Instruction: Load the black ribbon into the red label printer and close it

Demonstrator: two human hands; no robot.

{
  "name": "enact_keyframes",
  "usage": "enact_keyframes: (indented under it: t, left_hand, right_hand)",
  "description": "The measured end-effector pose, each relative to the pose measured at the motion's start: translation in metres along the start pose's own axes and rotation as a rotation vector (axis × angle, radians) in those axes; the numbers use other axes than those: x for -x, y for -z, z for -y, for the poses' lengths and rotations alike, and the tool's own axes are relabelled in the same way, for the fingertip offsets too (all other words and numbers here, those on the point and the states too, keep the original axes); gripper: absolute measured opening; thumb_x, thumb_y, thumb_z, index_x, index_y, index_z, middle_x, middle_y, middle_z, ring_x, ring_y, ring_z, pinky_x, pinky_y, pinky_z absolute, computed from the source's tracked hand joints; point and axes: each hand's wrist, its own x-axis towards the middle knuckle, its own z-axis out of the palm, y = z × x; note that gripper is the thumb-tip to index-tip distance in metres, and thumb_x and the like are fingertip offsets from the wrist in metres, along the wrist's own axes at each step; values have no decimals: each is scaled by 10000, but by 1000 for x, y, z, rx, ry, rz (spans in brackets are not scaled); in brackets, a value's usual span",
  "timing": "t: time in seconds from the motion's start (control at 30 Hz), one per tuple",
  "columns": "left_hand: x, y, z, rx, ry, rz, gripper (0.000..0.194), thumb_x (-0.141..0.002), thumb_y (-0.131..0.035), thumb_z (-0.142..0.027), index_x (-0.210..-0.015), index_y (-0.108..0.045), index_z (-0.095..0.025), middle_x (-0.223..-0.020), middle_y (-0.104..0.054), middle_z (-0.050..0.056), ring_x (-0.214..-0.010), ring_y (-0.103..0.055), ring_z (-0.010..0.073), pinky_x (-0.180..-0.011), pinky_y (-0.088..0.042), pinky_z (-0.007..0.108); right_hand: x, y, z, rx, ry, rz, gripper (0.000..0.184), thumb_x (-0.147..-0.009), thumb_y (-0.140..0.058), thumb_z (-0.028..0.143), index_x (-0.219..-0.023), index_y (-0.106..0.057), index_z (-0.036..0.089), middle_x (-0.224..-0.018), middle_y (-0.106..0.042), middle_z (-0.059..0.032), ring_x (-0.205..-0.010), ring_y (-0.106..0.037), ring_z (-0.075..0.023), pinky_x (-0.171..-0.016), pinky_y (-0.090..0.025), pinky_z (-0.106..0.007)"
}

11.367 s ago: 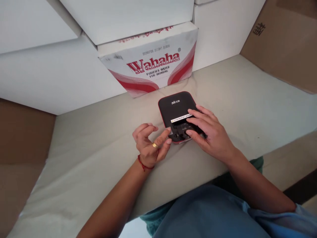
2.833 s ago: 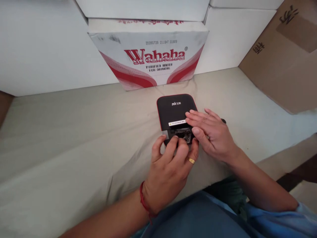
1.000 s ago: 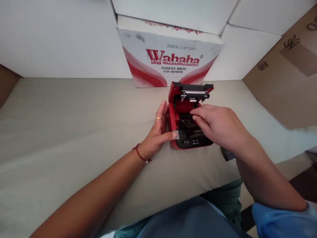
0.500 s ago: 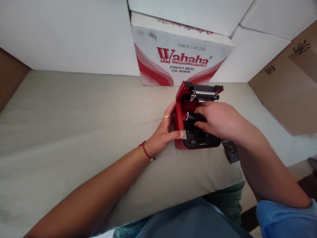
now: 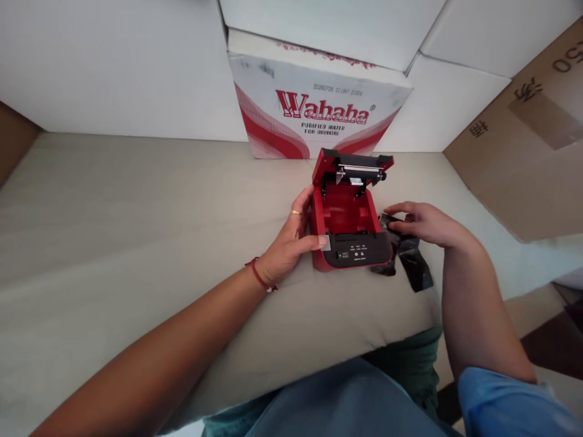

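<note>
A red and black thermal printer (image 5: 342, 209) stands on the cloth with its lid (image 5: 355, 162) raised. Its red inner bay shows, with no roll inside. My left hand (image 5: 296, 233) grips the printer's left side, the thumb over a small grey patch at the front corner and the fingers along the outer wall. To the right of the printer, my right hand (image 5: 421, 223) pinches a black roll of film or ribbon. A glossy black strip (image 5: 415, 268) hangs or lies below this hand on the cloth; part of the roll is hidden by my fingers.
Behind the printer stands a white and red water carton (image 5: 321, 103), close to its raised lid. White boxes (image 5: 127, 67) line the back. A brown cardboard box (image 5: 523, 133) is at the right, and the cloth's front edge lies near my lap.
My right hand has lifted the black roll out of the printer and moved it right, beside the printer. My left hand keeps its grip. The view has shifted slightly.
</note>
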Motion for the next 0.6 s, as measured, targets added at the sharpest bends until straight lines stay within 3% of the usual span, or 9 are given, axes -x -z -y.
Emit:
enact_keyframes:
  t: [0.1, 0.2, 0.27, 0.37, 0.43, 0.5, 0.6]
  left_hand:
    - [0, 0, -1, 7, 10, -7, 1045, -823, -896, -497, -1708, -343, -443, -1885, -264, 7, -1763, -200, 377, -1446, -215, 609]
    - [1, 0, -2, 25, 48, -20, 1065, -803, -910, -495, -1705, -346, -438, -1880, -276, 20, -1752, -228, 387, -1437, -238, 622]
    - [1, 0, -1, 28, 54, -18, 1057, -808, -905, -493, -1702, -344, -448, -1883, -269, 12, -1757, -210, 388, -1434, -244, 630]
    - [1, 0, -1, 31, 38, -12, 1049, -812, -902, -479, -1699, -343, -455, -1888, -258, 0, -1765, -184, 383, -1440, -226, 623]
    - [1, 0, 0, 21, 36, -5, 1052, -822, -894, -478, -1709, -329, -451, -1889, -258, 3, -1766, -182, 385, -1442, -217, 624]
    - [1, 0, 0, 13, 38, 1, 1060, -830, -884, -486, -1720, -311, -449, -1887, -266, 9, -1763, -192, 391, -1439, -222, 631]
    - [1, 1, 2, 19, 44, -5, 1077, -820, -888, -485, -1724, -305, -442, -1882, -277, 21, -1756, -212, 400, -1430, -247, 637]
  right_hand:
    - [9, -8, -12, -15, -8, -109, 601, -895, -686, 491, -1387, -776, 157, -932, -830, -70, -662, -636, -178, -660, -534, -348]
    - [29, -10, -30, -38, 35, -46, 595, -863, -693, 445, -1400, -761, 198, -1189, -854, -93, -672, -631, -158, -701, -566, -359]
    - [39, -14, -40, -69, 33, -42, 668, -854, -715, 442, -1486, -696, 227, -1248, -847, -94, -642, -615, -150, -672, -573, -358]
    - [46, -26, -50, -86, 22, -180, 756, -852, -756, 453, -1560, -615, 229, -1286, -831, -122, -591, -589, -136, -612, -557, -344]
    - [49, -32, -54, -62, 32, -255, 680, -861, -771, 508, -1473, -680, 225, -1226, -838, -118, -561, -565, -134, -581, -537, -341]
    - [55, -29, -56, -24, 32, -241, 556, -872, -772, 619, -1260, -793, 221, -1013, -840, -80, -554, -564, -154, -557, -514, -341]
    - [78, -7, -58, 23, 60, -225, 608, -840, -778, 799, -1030, -864, 228, -732, -752, -35, -547, -580, -178, -522, -490, -335]
